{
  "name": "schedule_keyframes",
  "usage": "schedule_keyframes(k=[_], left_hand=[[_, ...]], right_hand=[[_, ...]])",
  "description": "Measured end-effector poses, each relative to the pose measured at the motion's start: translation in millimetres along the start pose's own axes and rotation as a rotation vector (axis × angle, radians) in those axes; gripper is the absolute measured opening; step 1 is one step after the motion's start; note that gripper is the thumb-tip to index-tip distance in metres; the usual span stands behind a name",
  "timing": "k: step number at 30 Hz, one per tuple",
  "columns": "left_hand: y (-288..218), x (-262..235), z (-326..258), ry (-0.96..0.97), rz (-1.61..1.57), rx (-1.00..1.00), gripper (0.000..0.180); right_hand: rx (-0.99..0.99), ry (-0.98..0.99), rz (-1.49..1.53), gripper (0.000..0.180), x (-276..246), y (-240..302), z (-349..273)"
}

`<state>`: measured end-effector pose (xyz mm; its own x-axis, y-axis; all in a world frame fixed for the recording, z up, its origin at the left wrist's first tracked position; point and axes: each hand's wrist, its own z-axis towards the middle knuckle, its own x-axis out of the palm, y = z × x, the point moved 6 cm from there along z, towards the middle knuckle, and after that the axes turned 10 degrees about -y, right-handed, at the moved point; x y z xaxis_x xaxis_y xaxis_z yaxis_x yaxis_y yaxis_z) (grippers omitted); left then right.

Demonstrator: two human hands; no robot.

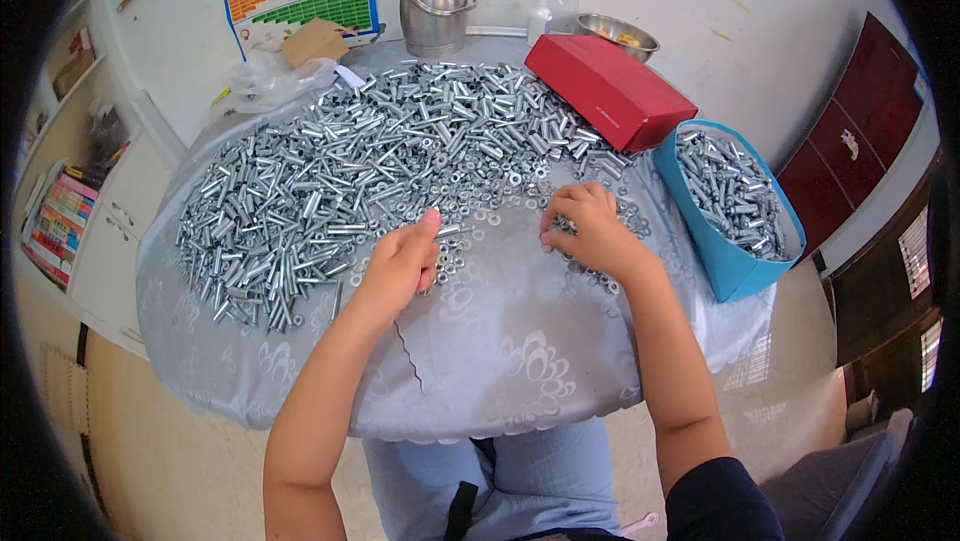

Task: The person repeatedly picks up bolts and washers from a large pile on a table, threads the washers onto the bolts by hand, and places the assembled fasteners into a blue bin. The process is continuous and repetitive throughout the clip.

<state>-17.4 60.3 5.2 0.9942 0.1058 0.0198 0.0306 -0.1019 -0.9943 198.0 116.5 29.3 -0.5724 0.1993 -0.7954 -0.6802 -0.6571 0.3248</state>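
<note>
My left hand (402,259) is closed with the thumb uppermost, at the near edge of a big heap of silvery metal bolts and sleeves (300,181). A thin metal piece (455,230) lies just beyond its fingertips; whatever is inside the fist is hidden. Below that wrist a thin wavy wire (408,356) runs over the cloth. My right hand (585,221) reaches down with curled fingers at a small cluster of nuts and washers (598,279). Its fingertips are drawn together, and anything between them is too small to make out. Loose washers (452,266) lie beside my left hand.
A patterned grey tablecloth (500,371) covers the round table. To the right stands a blue fabric bin (735,281) full of metal sleeves, beside a red box (610,91). Behind the heap are a steel pot (435,16), a spray bottle (540,16), a metal bowl (640,39) and plastic bags (275,86).
</note>
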Motion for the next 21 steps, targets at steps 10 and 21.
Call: schedule_keyframes(k=[10, 21], left_hand=[[-1, 5, 0, 0.006, 0.035, 0.093, 0.046], [-1, 16, -10, 0.13, 0.058, 0.048, 0.048]], right_hand=[[0.302, 0.104, 0.998, 0.009, 24, 37, 9], [0.407, 0.209, 1.263, 0.011, 35, 40, 6]])
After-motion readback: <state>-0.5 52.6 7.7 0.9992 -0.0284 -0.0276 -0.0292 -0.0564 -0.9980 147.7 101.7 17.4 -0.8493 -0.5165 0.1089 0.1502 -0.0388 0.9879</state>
